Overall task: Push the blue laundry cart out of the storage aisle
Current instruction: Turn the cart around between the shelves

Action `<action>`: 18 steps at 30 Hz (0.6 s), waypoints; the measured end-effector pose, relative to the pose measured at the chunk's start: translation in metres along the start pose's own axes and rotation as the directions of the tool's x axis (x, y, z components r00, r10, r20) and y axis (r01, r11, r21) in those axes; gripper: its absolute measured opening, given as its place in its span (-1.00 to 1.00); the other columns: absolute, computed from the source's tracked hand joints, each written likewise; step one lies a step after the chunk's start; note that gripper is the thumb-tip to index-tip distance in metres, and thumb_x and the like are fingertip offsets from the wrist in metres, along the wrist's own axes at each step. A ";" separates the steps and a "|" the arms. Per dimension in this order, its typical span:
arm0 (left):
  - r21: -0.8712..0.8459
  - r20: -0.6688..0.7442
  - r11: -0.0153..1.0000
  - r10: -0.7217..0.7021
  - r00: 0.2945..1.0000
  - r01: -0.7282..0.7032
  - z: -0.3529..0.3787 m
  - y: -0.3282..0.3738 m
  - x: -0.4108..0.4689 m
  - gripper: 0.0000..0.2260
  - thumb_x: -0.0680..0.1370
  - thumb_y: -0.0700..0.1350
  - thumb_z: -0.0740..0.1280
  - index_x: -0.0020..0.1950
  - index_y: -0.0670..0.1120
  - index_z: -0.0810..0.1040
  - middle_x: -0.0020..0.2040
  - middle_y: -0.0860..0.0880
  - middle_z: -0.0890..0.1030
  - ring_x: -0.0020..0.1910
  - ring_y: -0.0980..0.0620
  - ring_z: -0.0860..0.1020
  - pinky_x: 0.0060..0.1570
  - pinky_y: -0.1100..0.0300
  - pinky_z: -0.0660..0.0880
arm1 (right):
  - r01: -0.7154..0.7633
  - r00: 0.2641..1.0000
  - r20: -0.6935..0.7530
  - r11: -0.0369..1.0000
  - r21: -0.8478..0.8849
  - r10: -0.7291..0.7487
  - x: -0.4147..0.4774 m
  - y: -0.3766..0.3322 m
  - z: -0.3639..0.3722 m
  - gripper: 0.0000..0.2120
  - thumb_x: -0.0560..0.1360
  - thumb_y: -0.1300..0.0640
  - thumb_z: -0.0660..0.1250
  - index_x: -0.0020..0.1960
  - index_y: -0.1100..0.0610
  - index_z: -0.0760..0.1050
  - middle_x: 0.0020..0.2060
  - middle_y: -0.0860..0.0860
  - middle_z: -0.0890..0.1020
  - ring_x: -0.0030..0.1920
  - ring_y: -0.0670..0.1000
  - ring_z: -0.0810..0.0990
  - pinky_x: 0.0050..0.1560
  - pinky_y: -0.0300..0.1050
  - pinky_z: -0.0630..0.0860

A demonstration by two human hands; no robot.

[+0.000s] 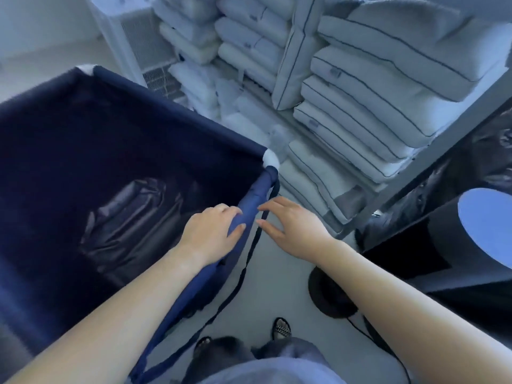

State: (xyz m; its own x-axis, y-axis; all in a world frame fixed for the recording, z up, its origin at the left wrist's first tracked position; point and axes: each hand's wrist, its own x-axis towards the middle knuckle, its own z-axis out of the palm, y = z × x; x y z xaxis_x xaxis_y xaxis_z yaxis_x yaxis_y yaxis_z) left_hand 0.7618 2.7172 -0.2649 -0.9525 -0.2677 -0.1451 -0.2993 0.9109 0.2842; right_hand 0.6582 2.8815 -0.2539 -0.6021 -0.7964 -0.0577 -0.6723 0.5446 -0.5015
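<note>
The blue laundry cart (177,106) fills the left half of the view, a deep navy fabric bin on a white frame. A dark plastic bag (130,217) lies at its bottom. My left hand (213,231) grips the cart's near fabric-covered rim (255,200), fingers over the top and thumb underneath. My right hand (288,225) hovers just right of that rim with fingers spread and straight, holding nothing. Its fingertips are close to the rim, and I cannot tell if they touch it.
A metal shelf (432,159) stacked with white pillows (374,87) stands close on the right and ahead. A white grated appliance (144,45) stands at the back. A dark round-topped object (476,225) and black cables (368,333) sit at the right. Grey floor (277,278) runs between cart and shelf.
</note>
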 end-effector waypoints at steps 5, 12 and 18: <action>-0.096 0.002 0.978 -0.188 0.982 0.188 0.020 0.008 -0.006 -0.66 0.60 0.08 0.15 0.36 0.05 0.37 0.33 0.08 0.43 0.23 0.02 0.46 0.04 0.04 0.50 | 0.117 0.988 0.101 0.993 0.009 -0.117 0.021 0.023 0.002 -0.63 0.56 -0.13 0.15 0.30 0.00 0.40 0.25 -0.10 0.47 0.18 -0.01 0.48 0.08 -0.02 0.50; -0.111 0.023 0.907 -0.405 0.914 0.405 0.045 -0.006 -0.023 -0.62 0.58 0.05 0.19 0.39 0.05 0.33 0.35 0.07 0.41 0.26 0.02 0.43 0.01 0.07 0.50 | 0.228 0.940 0.259 0.974 0.000 -0.220 0.042 0.033 0.018 -0.63 0.55 -0.16 0.14 0.29 -0.04 0.38 0.25 -0.10 0.46 -0.08 -0.01 0.52 -0.06 -0.04 0.51; -0.041 0.206 0.867 -0.479 0.853 0.497 0.067 -0.012 -0.033 -0.43 0.57 -0.03 0.21 0.53 0.08 0.05 0.44 0.01 0.31 0.34 -0.07 0.35 0.19 -0.03 0.46 | 0.319 0.882 0.398 0.942 -0.108 -0.253 0.065 0.044 0.031 -0.64 0.57 -0.10 0.14 0.31 0.02 0.37 0.26 -0.04 0.43 0.08 0.05 0.50 -0.04 -0.03 0.51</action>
State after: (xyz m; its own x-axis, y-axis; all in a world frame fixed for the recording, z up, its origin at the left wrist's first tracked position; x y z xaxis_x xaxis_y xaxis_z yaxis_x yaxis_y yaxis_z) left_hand 0.8007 2.7360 -0.3272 -0.6576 -0.6000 -0.4556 -0.7350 0.6436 0.2135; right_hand 0.6028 2.8450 -0.3068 -0.1891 -0.9448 -0.2677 -0.8714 0.2871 -0.3978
